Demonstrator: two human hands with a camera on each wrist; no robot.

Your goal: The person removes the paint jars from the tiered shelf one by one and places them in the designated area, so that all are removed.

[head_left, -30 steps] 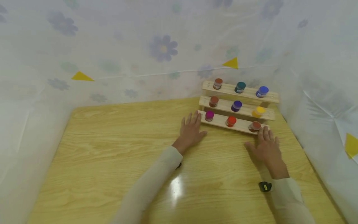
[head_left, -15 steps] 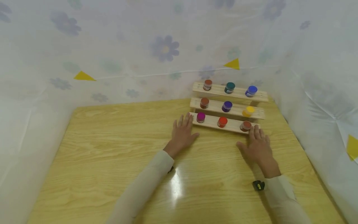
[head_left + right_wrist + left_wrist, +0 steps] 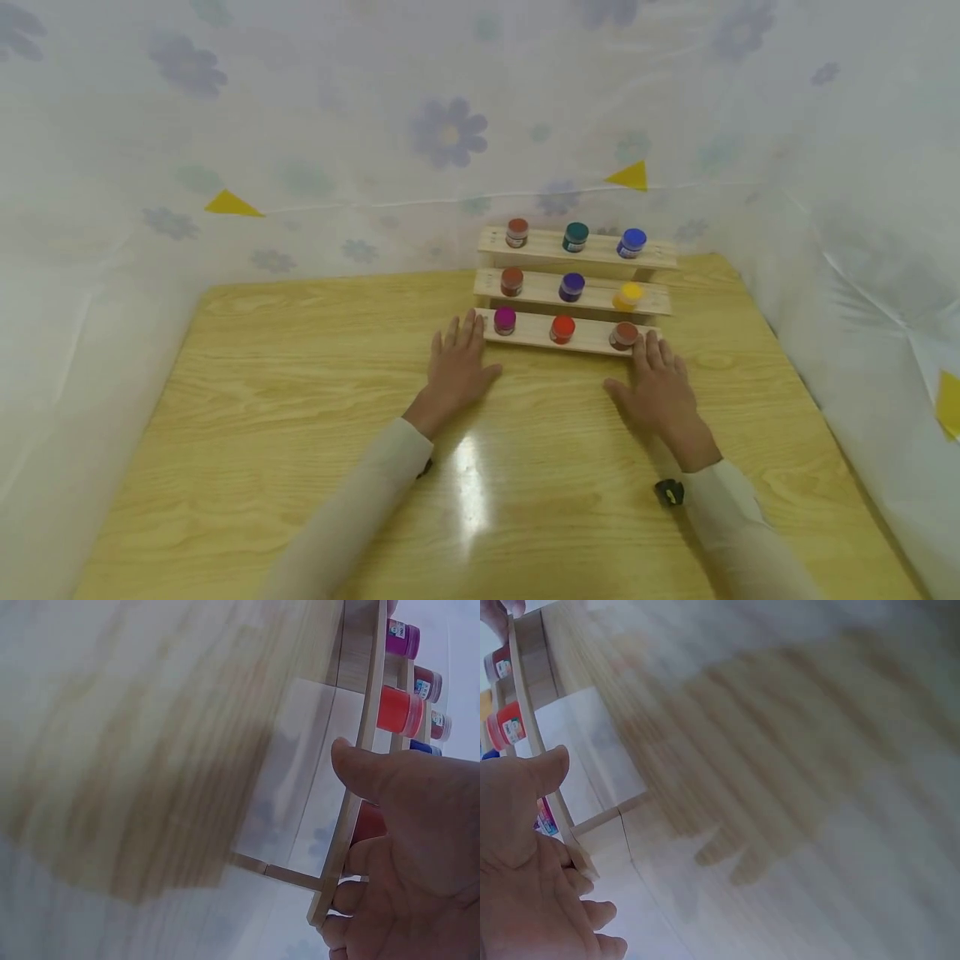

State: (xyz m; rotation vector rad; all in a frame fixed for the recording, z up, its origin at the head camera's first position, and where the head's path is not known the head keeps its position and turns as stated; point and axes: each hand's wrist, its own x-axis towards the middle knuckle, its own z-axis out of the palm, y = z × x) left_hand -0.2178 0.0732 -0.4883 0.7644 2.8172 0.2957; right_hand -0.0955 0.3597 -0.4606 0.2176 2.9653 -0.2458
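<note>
A three-tier wooden rack (image 3: 532, 332) stands at the back of the table, bearing small paint jars in three rows. My left hand (image 3: 456, 367) touches the left end of its front tier, fingers straight, beside a magenta jar (image 3: 505, 321). At the tier's right end my right hand (image 3: 660, 390) lies with straight fingers, fingertips right by a brown jar (image 3: 624, 336). Between these two stands a red jar (image 3: 562, 328), also seen in both wrist views. Higher tiers hold a purple jar (image 3: 572, 287), a yellow jar (image 3: 628, 296), a green jar (image 3: 576, 237) and a blue jar (image 3: 632, 242), among others.
The wood-grain table (image 3: 300, 375) meets a white flowered sheet (image 3: 337, 125) behind the rack and at both sides. Yellow triangles (image 3: 628, 176) mark the sheet. A dark wrist device (image 3: 670, 492) shows under the right sleeve.
The rack with its jars has slid left along the table, both hands moving with it at its ends. Its tiers now lie slightly straighter across the view.
</note>
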